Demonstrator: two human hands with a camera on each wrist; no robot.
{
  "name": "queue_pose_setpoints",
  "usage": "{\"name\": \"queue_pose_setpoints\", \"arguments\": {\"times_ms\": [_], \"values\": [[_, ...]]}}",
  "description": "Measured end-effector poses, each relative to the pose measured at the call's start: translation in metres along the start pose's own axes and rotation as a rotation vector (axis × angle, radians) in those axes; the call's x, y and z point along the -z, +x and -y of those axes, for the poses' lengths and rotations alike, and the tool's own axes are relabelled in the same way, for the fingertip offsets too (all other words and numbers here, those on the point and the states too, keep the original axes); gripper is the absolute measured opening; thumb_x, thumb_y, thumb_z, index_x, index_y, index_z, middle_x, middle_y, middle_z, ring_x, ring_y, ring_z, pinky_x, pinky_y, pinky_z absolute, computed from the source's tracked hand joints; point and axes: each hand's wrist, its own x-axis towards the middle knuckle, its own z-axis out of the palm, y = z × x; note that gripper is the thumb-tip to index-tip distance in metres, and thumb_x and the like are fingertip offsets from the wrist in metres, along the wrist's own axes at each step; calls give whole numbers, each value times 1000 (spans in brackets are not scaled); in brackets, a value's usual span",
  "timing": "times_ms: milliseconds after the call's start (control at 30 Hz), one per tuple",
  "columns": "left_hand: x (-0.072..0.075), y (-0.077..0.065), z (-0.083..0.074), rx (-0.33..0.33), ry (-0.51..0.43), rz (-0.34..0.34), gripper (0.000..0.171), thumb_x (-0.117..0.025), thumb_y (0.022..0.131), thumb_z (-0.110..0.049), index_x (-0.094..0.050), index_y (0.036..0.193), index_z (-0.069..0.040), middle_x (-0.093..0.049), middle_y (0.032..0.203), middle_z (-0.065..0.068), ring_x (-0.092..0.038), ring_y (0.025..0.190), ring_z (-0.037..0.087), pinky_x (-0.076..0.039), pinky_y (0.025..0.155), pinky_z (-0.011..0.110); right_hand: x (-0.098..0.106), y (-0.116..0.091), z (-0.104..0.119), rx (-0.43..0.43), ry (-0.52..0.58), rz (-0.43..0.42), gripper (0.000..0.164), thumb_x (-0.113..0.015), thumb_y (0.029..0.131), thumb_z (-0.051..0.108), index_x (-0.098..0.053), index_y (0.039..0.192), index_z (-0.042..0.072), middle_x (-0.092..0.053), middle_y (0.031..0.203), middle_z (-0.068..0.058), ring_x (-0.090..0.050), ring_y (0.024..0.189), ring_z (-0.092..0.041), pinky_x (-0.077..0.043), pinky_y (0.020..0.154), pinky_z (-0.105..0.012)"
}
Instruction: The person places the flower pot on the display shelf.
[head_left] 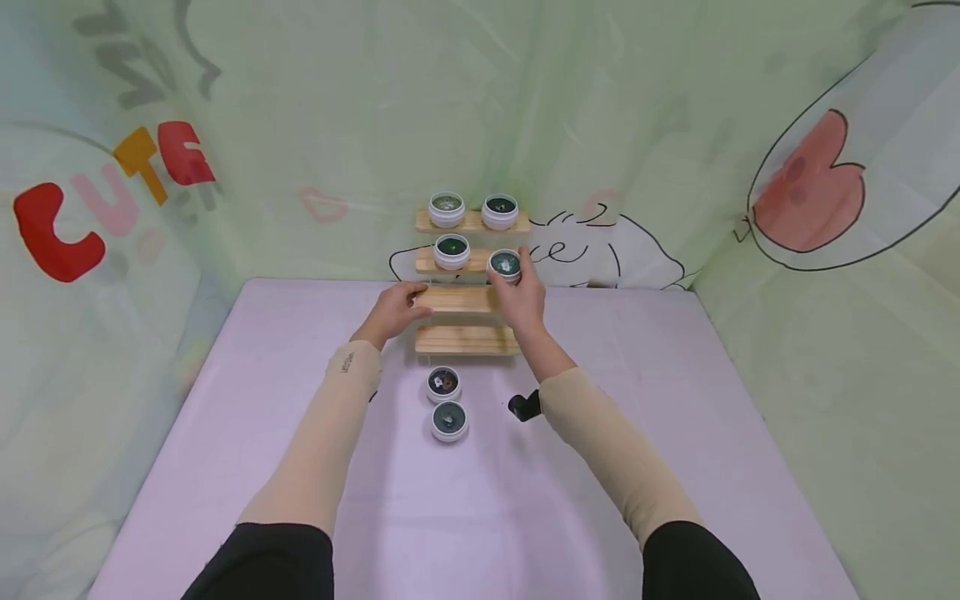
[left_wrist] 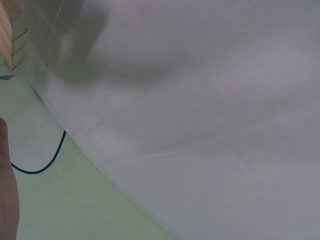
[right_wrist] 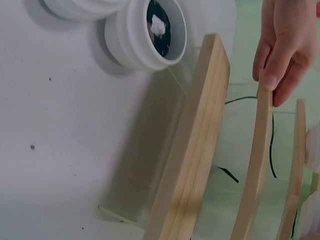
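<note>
A four-tier wooden stand [head_left: 467, 339] is at the back of the table. My left hand [head_left: 393, 311] pinches the left end of its second board from the bottom, thumb on the edge in the right wrist view. At the right end of the third board, my right hand [head_left: 522, 298] grips a small white round jar [head_left: 505, 265] with a dark green top between thumb and fingers. To its left on that board sits another white jar [head_left: 452, 251]. The top board carries two more, a left jar [head_left: 447, 209] and a right jar [head_left: 500, 212].
Two white jars stand in front of the stand on the pale lilac tablecloth [head_left: 630, 467], a nearer jar [head_left: 449, 421] and a farther jar [head_left: 443, 383]. A green printed curtain [head_left: 360, 108] hangs close behind the stand. By my right sleeve lies a black shape [head_left: 522, 407].
</note>
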Motion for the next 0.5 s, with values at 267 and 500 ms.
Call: {"name": "queue_pose_setpoints", "arguments": {"times_ms": [267,500], "values": [[-1,2,0,10,3,6,56,-70,92,-17,-49,140,3,-49,142,21,-50,128,32,-41,109,38,-1,20,1,-14,-95,56,79,-66,95,30,-23,154,0,-29,157,-16,-28,144,-27,-22,119,-31],[-1,1,-2,26,14,14,56,-69,93,-18,-48,141,3,-49,142,20,-49,128,31,-42,109,38,-4,32,4,-71,-103,89,84,-67,93,35,-20,155,3,-28,157,-16,-28,144,-27,-23,119,-30]]}}
